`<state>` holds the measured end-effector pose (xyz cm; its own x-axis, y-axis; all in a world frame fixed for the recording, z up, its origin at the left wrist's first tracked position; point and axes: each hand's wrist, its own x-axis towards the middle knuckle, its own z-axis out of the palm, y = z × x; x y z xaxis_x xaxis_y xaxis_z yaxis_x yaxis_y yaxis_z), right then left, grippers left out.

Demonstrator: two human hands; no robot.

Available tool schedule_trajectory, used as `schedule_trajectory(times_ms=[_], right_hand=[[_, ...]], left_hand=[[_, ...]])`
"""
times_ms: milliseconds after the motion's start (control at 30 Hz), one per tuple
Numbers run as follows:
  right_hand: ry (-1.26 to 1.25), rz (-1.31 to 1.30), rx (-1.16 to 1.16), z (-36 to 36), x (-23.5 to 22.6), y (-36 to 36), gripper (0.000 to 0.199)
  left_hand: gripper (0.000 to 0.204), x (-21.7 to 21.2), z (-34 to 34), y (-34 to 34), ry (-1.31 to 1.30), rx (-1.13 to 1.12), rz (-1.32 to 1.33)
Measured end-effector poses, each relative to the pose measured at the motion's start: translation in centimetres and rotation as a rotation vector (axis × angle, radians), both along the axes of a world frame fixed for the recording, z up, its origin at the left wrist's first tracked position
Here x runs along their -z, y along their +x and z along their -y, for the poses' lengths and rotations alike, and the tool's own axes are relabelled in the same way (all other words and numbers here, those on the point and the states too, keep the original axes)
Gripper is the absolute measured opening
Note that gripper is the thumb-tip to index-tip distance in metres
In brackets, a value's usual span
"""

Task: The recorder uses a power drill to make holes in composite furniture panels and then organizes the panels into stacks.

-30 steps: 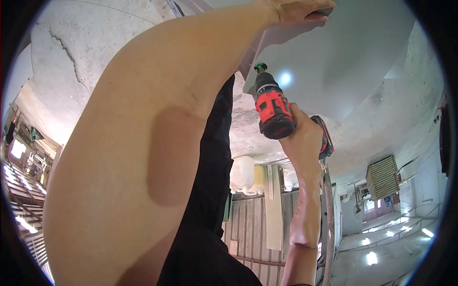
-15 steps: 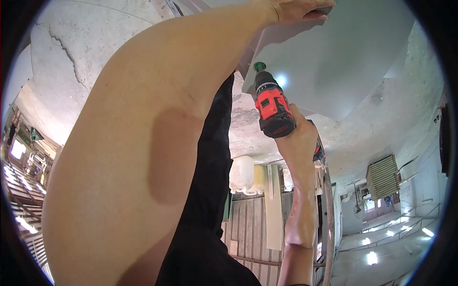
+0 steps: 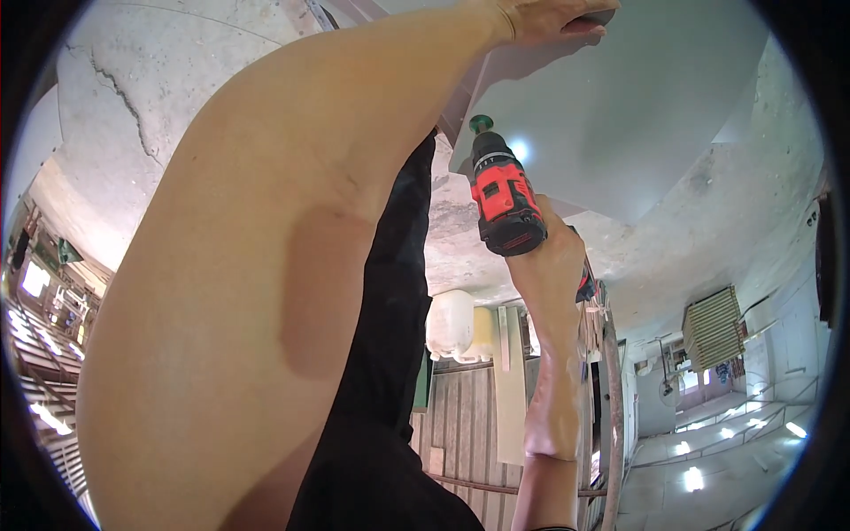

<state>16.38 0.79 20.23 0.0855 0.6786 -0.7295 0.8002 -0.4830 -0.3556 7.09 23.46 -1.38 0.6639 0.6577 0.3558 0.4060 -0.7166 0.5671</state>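
Observation:
My right hand (image 3: 553,243) is closed round the grip of a red and black cordless drill (image 3: 506,196). A green round-headed bit (image 3: 481,125) sits in its chuck, over the near left part of a smooth grey panel (image 3: 655,115). Whether the bit touches the panel, I cannot tell. The drill's lamp throws a bright spot on the panel beside the chuck. Far ahead, my left hand (image 3: 553,19) is at the panel, partly cut off by the upper edge of the picture. Its fingers curl about a dark grey piece I cannot make out.
Below the panel lies a cracked concrete floor (image 3: 177,80). Nearer me stand a white plastic jug (image 3: 450,323), a yellowish container (image 3: 481,332) and a pale board (image 3: 509,398). An upright pole (image 3: 613,407) is right of my right forearm. A ribbed box (image 3: 714,327) stands farther right.
The drill and my right hand have shifted very slightly left. My left hand stays in nearly the same place on the panel.

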Motion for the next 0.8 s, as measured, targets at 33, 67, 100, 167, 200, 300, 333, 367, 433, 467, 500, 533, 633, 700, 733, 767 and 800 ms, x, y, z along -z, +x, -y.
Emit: schedule_trajectory(times_ms=[33, 67, 100, 167, 200, 300, 333, 367, 433, 467, 500, 533, 633, 700, 733, 767, 800], right_hand=[[-0.010, 0.011, -0.003, 0.05, 0.02, -0.04, 0.023], [-0.003, 0.011, -0.006, 0.10, 0.06, -0.09, 0.023], [0.009, 0.004, 0.001, 0.16, 0.11, -0.17, 0.022], [0.019, -0.003, 0.007, 0.29, 0.18, -0.33, 0.021], [0.026, -0.007, 0.032, 0.34, 0.20, -0.38, 0.022], [0.026, -0.003, 0.041, 0.43, 0.19, -0.45, 0.024], [0.018, 0.006, 0.026, 0.45, 0.16, -0.41, 0.025], [0.018, 0.007, 0.027, 0.50, 0.15, -0.46, 0.025], [0.003, -0.005, 0.061, 0.59, 0.15, -0.47, 0.026], [0.003, -0.005, 0.063, 0.64, 0.16, -0.48, 0.026], [0.016, -0.013, 0.071, 0.72, 0.17, -0.52, 0.026], [0.028, -0.022, 0.078, 0.78, 0.20, -0.53, 0.026], [0.007, -0.004, 0.103, 0.94, 0.36, -0.69, 0.031], [0.002, -0.002, 0.103, 0.93, 0.41, -0.79, 0.030], [-0.004, 0.000, 0.101, 0.91, 0.40, -0.92, 0.030], [-0.003, -0.001, 0.101, 0.82, 0.36, -0.95, 0.030], [-0.008, 0.010, 0.068, 0.72, 0.27, -0.96, 0.026]], left_hand=[[0.050, -0.03, -0.04, -0.04, -0.005, 0.008, 0.010], [0.050, -0.05, -0.06, -0.07, -0.005, 0.008, 0.010], [0.050, -0.05, -0.08, -0.10, -0.012, 0.007, 0.010], [0.050, -0.02, -0.07, -0.13, -0.022, 0.006, 0.011], [0.050, 0.01, -0.06, -0.10, -0.027, 0.010, -0.006], [0.049, 0.15, -0.01, 0.12, -0.022, 0.003, 0.001], [0.049, 0.20, 0.00, 0.21, -0.011, -0.008, 0.025], [0.049, 0.25, -0.01, 0.20, -0.012, -0.008, 0.026], [0.049, 0.32, -0.08, 0.22, -0.014, 0.002, 0.024], [0.049, 0.33, -0.10, 0.22, -0.013, 0.003, 0.024], [0.049, 0.31, -0.12, 0.16, -0.012, 0.006, 0.033], [0.049, 0.28, -0.15, 0.15, -0.011, 0.008, 0.043], [0.049, 0.06, -0.09, 0.17, -0.026, 0.001, 0.032], [0.049, -0.11, -0.06, 0.21, -0.019, -0.004, 0.042], [0.048, -0.19, -0.02, 0.15, -0.012, -0.010, 0.051], [0.048, -0.24, -0.07, 0.10, -0.011, -0.011, 0.050], [0.048, -0.28, -0.11, 0.06, -0.031, 0.004, 0.039]])
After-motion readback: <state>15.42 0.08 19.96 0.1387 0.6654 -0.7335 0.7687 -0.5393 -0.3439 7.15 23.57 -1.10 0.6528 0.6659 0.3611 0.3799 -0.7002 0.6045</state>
